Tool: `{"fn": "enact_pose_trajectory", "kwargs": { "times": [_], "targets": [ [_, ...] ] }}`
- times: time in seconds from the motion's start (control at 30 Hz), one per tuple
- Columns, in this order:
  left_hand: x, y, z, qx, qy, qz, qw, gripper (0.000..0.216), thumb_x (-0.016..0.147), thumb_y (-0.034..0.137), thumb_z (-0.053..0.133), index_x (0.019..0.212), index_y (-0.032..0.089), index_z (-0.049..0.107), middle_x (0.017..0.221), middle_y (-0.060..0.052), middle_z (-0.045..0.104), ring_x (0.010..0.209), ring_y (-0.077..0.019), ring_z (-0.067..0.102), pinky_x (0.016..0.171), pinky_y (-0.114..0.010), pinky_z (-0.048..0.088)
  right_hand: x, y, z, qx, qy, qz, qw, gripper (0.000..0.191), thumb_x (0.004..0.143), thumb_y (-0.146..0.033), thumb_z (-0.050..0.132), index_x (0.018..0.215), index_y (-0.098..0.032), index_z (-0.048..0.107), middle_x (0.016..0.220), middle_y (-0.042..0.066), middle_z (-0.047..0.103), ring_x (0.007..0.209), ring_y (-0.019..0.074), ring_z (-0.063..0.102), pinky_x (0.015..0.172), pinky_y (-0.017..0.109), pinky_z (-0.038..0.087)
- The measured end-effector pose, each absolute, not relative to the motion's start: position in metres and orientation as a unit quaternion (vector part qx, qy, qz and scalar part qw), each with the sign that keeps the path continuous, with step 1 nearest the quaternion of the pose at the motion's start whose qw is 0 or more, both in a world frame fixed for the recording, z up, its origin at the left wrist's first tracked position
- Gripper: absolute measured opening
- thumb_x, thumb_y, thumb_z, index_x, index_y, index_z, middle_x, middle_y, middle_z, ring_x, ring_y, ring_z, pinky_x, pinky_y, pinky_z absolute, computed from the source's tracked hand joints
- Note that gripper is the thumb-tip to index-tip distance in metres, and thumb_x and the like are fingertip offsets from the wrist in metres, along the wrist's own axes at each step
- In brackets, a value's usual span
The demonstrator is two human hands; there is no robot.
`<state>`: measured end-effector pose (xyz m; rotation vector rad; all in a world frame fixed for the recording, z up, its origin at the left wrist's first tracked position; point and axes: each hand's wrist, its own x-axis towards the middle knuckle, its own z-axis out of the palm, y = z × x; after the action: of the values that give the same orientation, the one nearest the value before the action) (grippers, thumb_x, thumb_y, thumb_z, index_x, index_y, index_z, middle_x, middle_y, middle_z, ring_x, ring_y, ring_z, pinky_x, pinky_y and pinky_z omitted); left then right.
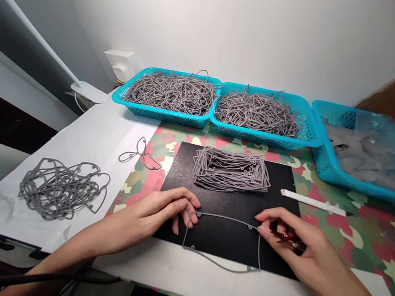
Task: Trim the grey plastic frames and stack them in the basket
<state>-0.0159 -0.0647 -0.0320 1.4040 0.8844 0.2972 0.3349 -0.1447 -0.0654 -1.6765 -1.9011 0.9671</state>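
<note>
A thin grey rubber gasket [222,261] lies flat on a black mat [217,235] near the table's front edge. My left hand [164,209] rests on the mat with its fingers curled down on the gasket's upper left corner. My right hand [289,241] pinches the gasket's upper right corner and also holds a dark red tool [284,237] in its fingers. Behind the gasket sits a neat stack of the same grey gaskets [232,170] on the mat.
Two turquoise baskets [168,113] [267,138] full of tangled gaskets stand at the back; a third [327,168] at right holds grey sheets. A loose gasket heap [61,186] and a single gasket [139,154] lie on white paper at left. A white stick [312,202] lies right of the mat.
</note>
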Motion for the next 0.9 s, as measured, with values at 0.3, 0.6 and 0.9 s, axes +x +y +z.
{"fn": "enact_pose_trajectory", "kwargs": {
  "times": [0.3, 0.6, 0.9],
  "targets": [
    [-0.016, -0.073, -0.025, 0.645, 0.427, 0.104, 0.626, 0.032, 0.111, 0.058, 0.065, 0.115, 0.026, 0.07, 0.108, -0.001, 0.069, 0.093, -0.0175, 0.062, 0.079, -0.027, 0.05, 0.319, -0.144, -0.051, -0.578, -0.717, 0.329, 0.209, 0.018, 0.113, -0.029, 0.057, 0.099, -0.026, 0.068, 0.094, 0.002, 0.072, 0.073, 0.0157, 0.066, 0.065, 0.024, 0.053],
    [-0.006, -0.012, -0.001, 0.711, 0.375, 0.198, 0.56, 0.026, 0.111, 0.049, 0.066, 0.113, 0.023, 0.068, 0.106, -0.004, 0.072, 0.095, -0.0205, 0.07, 0.083, -0.031, 0.058, 0.319, -0.09, -0.023, -0.603, -0.645, 0.346, 0.319, 0.027, 0.11, -0.05, 0.061, 0.102, -0.026, 0.07, 0.082, -0.002, 0.065, 0.074, 0.0155, 0.062, 0.066, 0.024, 0.051],
    [0.007, 0.037, 0.002, 0.773, 0.4, 0.243, 0.428, 0.036, 0.106, 0.056, 0.066, 0.119, 0.022, 0.067, 0.116, -0.009, 0.077, 0.105, -0.0255, 0.074, 0.093, -0.041, 0.062, 0.32, -0.027, -0.026, -0.605, -0.663, 0.277, 0.344, 0.029, 0.105, -0.051, 0.062, 0.097, -0.023, 0.066, 0.08, -0.001, 0.064, 0.071, 0.0181, 0.059, 0.065, 0.029, 0.047]
  ]
}}
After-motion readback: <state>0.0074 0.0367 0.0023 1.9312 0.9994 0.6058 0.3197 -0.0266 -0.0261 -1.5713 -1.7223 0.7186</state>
